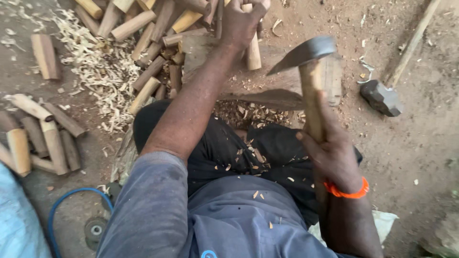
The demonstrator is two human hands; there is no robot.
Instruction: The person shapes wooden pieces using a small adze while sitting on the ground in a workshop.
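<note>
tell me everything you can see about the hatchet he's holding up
The hatchet has a dark grey metal head with a tapering blade that points left, edge blurred, set on a short, pale brown wooden handle that looks rough and worn. The right hand grips the handle's lower part, so the tool stands nearly upright, raised above the wooden chopping block and the person's lap. Nothing but that hand touches it. The left hand holds a wood piece on the block, further up.

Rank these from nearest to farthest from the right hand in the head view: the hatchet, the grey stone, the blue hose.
1. Hatchet: its wooden handle is gripped in the right hand, blade raised above it.
2. Grey stone: on the ground, up and to the right of the hand.
3. Blue hose: far across at the lower left.
</note>
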